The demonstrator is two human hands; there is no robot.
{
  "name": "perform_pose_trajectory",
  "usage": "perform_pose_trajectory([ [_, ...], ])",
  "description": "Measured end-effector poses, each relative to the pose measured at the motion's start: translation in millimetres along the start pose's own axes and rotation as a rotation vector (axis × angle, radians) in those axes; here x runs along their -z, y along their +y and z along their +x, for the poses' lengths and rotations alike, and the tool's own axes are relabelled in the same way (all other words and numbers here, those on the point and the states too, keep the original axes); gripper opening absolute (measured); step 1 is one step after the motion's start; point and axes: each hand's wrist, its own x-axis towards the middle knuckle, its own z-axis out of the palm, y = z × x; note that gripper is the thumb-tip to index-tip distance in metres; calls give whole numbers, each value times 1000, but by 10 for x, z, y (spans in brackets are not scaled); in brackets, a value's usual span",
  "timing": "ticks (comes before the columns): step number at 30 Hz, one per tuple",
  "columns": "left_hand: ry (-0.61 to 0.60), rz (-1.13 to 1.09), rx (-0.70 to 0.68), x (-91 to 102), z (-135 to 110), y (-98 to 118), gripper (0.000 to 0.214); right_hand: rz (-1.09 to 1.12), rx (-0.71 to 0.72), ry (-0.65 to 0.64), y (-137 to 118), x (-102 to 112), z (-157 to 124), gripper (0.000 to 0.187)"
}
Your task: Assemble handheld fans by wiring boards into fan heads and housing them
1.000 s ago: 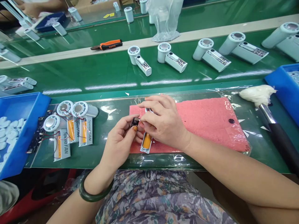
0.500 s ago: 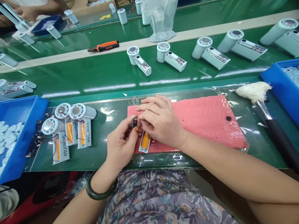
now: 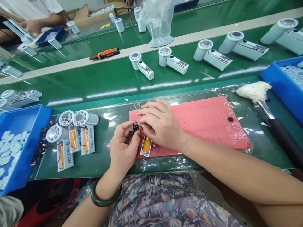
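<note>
A small black circuit board [image 3: 135, 128] is pinched between the thumb and fingers of the left hand [image 3: 124, 148], held above a pink foam mat [image 3: 201, 123]. The right hand [image 3: 161, 124] is curled beside it, fingertips at the board; its grip cannot be told. An open white fan handle [image 3: 146, 145] is placed on the mat at 5 o'clock. Wired fan heads [image 3: 79, 118] are laid on the green desk [image 3: 106, 164] at 9 o'clock.

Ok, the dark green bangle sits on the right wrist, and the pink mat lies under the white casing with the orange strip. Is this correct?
No, the dark green bangle sits on the left wrist, as the head view shows. The rest is right: the pink mat lies under the white casing with the orange strip.
</note>
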Motion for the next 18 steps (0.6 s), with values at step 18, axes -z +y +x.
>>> perform_pose_trajectory([
  [18, 40, 52, -83, 2, 43, 7, 19, 24, 43, -47, 39, -43, -34, 19],
])
